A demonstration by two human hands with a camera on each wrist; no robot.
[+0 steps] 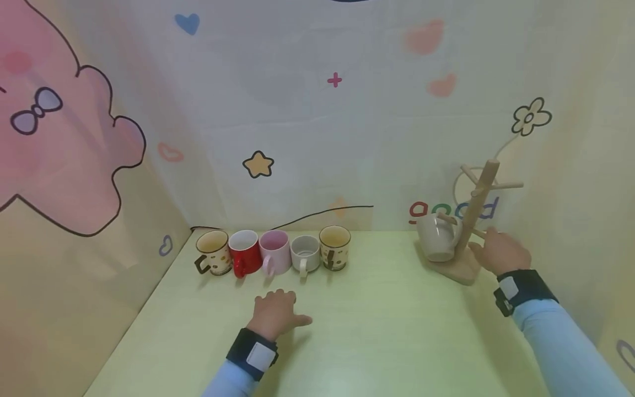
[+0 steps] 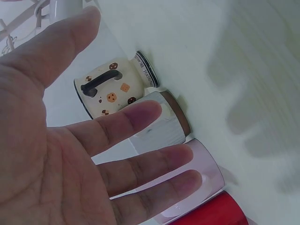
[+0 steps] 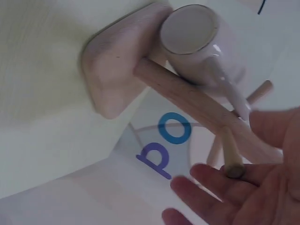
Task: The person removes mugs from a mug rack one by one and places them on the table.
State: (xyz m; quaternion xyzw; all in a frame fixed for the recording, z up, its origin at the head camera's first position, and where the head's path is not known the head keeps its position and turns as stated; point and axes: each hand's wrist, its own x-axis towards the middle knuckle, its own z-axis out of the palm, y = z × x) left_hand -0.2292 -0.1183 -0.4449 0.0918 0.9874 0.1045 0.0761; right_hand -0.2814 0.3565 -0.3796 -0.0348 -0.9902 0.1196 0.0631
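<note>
A white mug (image 1: 432,241) hangs by its handle on a low peg of a wooden mug tree (image 1: 479,205), tilted above the base. My right hand (image 1: 503,255) is at the tree's post; in the right wrist view its loosely bent fingers (image 3: 220,187) lie beside and behind a short peg (image 3: 230,157), not closed round it. The thumb is near the mug handle; whether it touches is unclear. My left hand (image 1: 275,315) hovers palm down over the table with fingers spread, holding nothing. Its nearest things are a pink mug (image 1: 279,255) and a small white mug (image 1: 306,255).
Along the table's back edge, a red mug (image 1: 246,257) and a cookie-patterned mug (image 1: 218,256) stand left of the pink one. Another cookie-patterned mug (image 1: 339,253) ends the row at right. A printed cloth (image 1: 297,110) hangs behind the table (image 1: 377,325).
</note>
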